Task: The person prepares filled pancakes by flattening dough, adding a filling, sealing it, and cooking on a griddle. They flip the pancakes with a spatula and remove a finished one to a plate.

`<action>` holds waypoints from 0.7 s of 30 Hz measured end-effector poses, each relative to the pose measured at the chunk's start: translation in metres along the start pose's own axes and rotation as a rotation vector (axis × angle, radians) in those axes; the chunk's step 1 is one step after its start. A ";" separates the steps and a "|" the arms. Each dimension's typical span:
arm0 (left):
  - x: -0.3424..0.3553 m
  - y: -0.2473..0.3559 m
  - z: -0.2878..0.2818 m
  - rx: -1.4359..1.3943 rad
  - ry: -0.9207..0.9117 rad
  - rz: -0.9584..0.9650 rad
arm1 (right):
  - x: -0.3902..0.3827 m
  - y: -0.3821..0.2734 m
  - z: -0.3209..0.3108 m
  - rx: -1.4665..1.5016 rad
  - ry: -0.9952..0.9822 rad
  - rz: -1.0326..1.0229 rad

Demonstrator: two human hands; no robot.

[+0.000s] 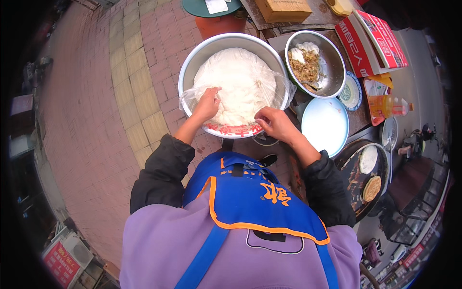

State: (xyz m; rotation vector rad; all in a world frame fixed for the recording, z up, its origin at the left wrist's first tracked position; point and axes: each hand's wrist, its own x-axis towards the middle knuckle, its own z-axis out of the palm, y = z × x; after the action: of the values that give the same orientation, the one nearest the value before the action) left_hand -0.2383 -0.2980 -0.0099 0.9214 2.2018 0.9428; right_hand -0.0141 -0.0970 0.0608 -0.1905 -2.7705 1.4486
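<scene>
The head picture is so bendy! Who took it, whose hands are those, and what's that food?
A wide camera on someone's head, looking down, so straight edges bend. No robot here: each grip is that person's bare hand. The left grip is on clear film over white dough in a big bowl; the right grip is at its near rim, maybe pinching film. To the right sit a metal bowl of filling, a light blue plate, and a pan with two flat rounds.

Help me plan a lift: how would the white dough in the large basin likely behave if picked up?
The white dough would probably sag, given its soft-looking folds. It is likely heavy, since it fills much of the large basin.
</scene>
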 end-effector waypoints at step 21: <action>-0.018 0.038 0.004 -0.030 -0.008 0.402 | 0.096 -0.004 0.008 1.091 -0.208 0.659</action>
State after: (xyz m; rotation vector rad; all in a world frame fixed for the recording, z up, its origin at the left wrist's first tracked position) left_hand -0.2106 -0.2901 0.0213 1.3819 2.0258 1.1443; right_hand -0.1098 -0.0946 0.0551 -0.9814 -1.6307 2.9731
